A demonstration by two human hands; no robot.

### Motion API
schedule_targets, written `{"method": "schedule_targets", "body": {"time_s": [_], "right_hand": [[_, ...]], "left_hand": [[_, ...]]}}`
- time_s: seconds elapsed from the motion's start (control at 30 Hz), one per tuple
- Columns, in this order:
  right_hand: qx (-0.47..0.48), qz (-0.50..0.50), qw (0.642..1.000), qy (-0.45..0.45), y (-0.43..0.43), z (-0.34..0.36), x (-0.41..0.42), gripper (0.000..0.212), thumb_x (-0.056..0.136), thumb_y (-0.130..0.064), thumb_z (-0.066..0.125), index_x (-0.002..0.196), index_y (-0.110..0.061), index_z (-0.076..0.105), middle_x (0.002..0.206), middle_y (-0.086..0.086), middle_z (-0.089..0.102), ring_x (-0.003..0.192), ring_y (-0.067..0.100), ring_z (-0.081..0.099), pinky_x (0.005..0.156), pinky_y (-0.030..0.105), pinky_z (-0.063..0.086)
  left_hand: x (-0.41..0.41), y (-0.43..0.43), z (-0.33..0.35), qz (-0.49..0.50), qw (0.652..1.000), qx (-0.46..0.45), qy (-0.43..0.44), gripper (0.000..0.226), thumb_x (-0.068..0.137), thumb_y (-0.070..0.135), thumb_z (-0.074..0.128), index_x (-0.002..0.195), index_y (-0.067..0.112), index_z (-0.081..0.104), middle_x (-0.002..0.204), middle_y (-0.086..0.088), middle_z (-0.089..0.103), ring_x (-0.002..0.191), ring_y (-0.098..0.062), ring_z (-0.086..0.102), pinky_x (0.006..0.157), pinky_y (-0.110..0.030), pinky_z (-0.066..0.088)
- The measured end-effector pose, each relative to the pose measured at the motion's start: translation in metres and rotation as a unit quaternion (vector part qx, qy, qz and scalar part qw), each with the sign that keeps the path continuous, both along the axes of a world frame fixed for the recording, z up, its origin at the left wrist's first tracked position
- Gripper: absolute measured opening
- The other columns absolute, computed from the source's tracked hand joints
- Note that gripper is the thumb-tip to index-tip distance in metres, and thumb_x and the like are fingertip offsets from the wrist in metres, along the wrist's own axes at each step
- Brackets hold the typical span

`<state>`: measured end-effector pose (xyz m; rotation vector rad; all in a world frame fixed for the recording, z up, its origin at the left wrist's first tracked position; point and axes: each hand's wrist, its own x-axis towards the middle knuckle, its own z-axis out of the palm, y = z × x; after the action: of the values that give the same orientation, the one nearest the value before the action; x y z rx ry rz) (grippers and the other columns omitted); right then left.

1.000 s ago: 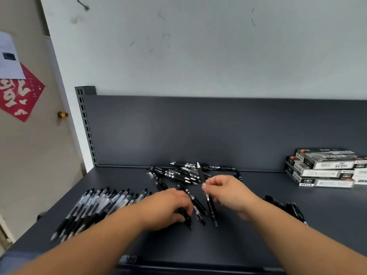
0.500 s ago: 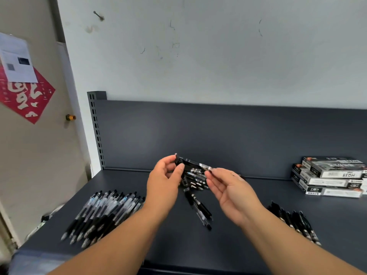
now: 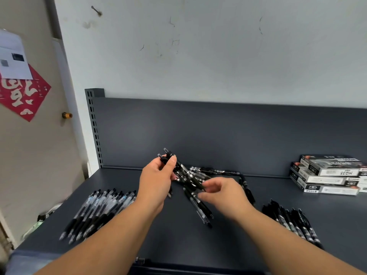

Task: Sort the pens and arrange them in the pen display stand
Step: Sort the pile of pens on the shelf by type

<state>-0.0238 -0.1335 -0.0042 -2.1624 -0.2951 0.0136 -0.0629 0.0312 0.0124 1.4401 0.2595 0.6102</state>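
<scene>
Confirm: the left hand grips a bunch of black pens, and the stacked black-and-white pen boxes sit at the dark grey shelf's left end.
No. The head view shows the stacked black-and-white pen boxes at the right end of the dark grey shelf. The left hand grips a bunch of black pens.

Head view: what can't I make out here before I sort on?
- Held pens: count unclear; the left hand covers the bundle.
- Right hand: whether it pinches a pen; its curled fingers hide that.
- Boxes: print too small, stack cut by the right edge.
- Display stand: not in view.
</scene>
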Motion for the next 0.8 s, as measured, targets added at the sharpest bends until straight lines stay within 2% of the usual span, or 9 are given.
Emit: {"method": "schedule_targets", "body": {"time_s": [0.07,0.13,0.23,0.4,0.47,0.6,0.7,0.8], "right_hand": [[-0.168,0.018,0.986,0.002,-0.004,-0.004,0.005,0.023,0.072,-0.037,0.08,0.091,-0.03,0.069,0.086,-0.015,0.066,0.079,0.003,0.06,0.06,0.008,0.039],[-0.244,0.027,0.969,0.021,-0.004,-0.008,0.006,0.018,0.076,-0.036,0.073,0.09,-0.025,0.071,0.091,-0.009,0.069,0.084,0.009,0.061,0.068,0.017,0.049],[-0.302,0.016,0.953,-0.006,-0.001,-0.011,0.006,0.023,0.077,-0.026,0.063,0.096,-0.017,0.072,0.099,-0.001,0.072,0.097,0.017,0.065,0.083,0.031,0.056],[-0.32,-0.004,0.947,-0.022,-0.007,-0.01,0.011,0.018,0.08,-0.025,0.057,0.089,-0.019,0.072,0.091,-0.003,0.071,0.09,0.02,0.066,0.078,0.031,0.056],[-0.265,-0.021,0.963,-0.037,-0.016,-0.006,0.014,0.018,0.082,-0.024,0.054,0.079,-0.017,0.071,0.081,-0.002,0.072,0.081,0.019,0.065,0.071,0.026,0.054],[-0.065,-0.083,0.989,-0.102,-0.045,0.013,0.024,0.011,0.087,-0.024,0.063,0.077,-0.027,0.066,0.078,-0.008,0.07,0.078,0.011,0.065,0.067,0.019,0.042],[0.123,-0.137,0.97,-0.159,-0.074,0.028,0.032,0.008,0.086,-0.025,0.07,0.092,-0.026,0.065,0.082,-0.01,0.067,0.079,0.007,0.064,0.072,0.017,0.045],[0.242,-0.175,0.936,-0.184,-0.108,0.041,0.041,0.008,0.085,-0.026,0.071,0.091,-0.026,0.066,0.081,-0.007,0.068,0.078,0.011,0.066,0.08,0.033,0.053]], "left_hand": [[-0.003,0.001,0.001,0.007,1.0,0.028,-0.008,0.012,0.091,0.033,0.063,0.086,0.024,0.069,0.064,0.007,0.058,0.063,-0.011,0.052,0.073,-0.035,0.05],[-0.005,-0.001,0.001,0.005,0.999,0.046,-0.009,0.008,0.091,0.032,0.063,0.087,0.028,0.069,0.068,0.006,0.06,0.063,-0.011,0.052,0.066,-0.031,0.049],[-0.004,-0.002,-0.002,0.003,0.998,0.067,-0.005,0.006,0.091,0.031,0.063,0.088,0.031,0.067,0.069,0.008,0.062,0.063,-0.009,0.054,0.058,-0.022,0.047],[-0.002,-0.004,-0.003,0.014,0.995,0.101,-0.011,0.006,0.091,0.031,0.062,0.093,0.029,0.067,0.07,0.012,0.064,0.06,-0.003,0.056,0.062,-0.017,0.045],[-0.002,-0.007,0.0,0.02,0.994,0.108,-0.022,0.006,0.091,0.031,0.061,0.095,0.029,0.066,0.073,0.012,0.065,0.059,0.003,0.058,0.064,-0.016,0.043],[0.0,-0.024,0.01,0.014,0.992,0.114,-0.045,0.005,0.092,0.032,0.06,0.09,0.033,0.065,0.078,0.011,0.068,0.071,-0.007,0.063,0.067,-0.02,0.044],[0.003,-0.049,0.016,-0.021,0.994,0.086,-0.064,0.007,0.091,0.032,0.061,0.09,0.029,0.067,0.07,0.015,0.066,0.064,0.0,0.061,0.065,-0.016,0.045],[0.009,-0.078,0.022,-0.084,0.993,0.063,-0.057,0.009,0.091,0.03,0.062,0.088,0.025,0.068,0.065,0.018,0.063,0.058,0.003,0.057,0.064,-0.014,0.048]]}}
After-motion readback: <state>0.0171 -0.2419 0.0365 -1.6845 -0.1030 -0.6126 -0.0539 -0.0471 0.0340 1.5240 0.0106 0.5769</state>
